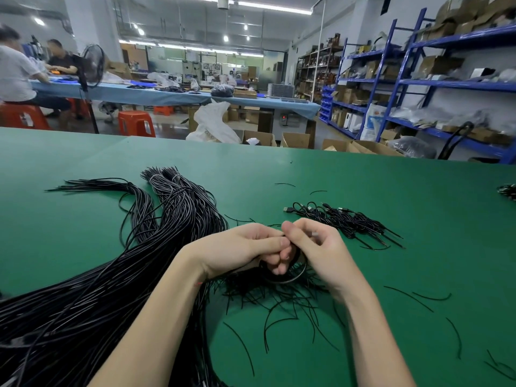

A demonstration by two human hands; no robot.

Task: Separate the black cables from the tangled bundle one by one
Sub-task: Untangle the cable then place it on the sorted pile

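Observation:
A large bundle of long black cables (117,263) fans across the left of the green table (363,180), its far ends tied with white bands. My left hand (237,247) and my right hand (315,247) meet at the table's middle, fingers curled round a coiled black cable (290,277) whose loop hangs below my fingers. To the right of my hands lies a small pile of coiled black USB cables (340,219).
Short black twist ties (282,300) lie in a heap under my hands, with several scattered to the right (431,297). More cables sit at the table's right edge (508,191). Beyond the table are cardboard boxes, blue shelving and seated people at a far bench.

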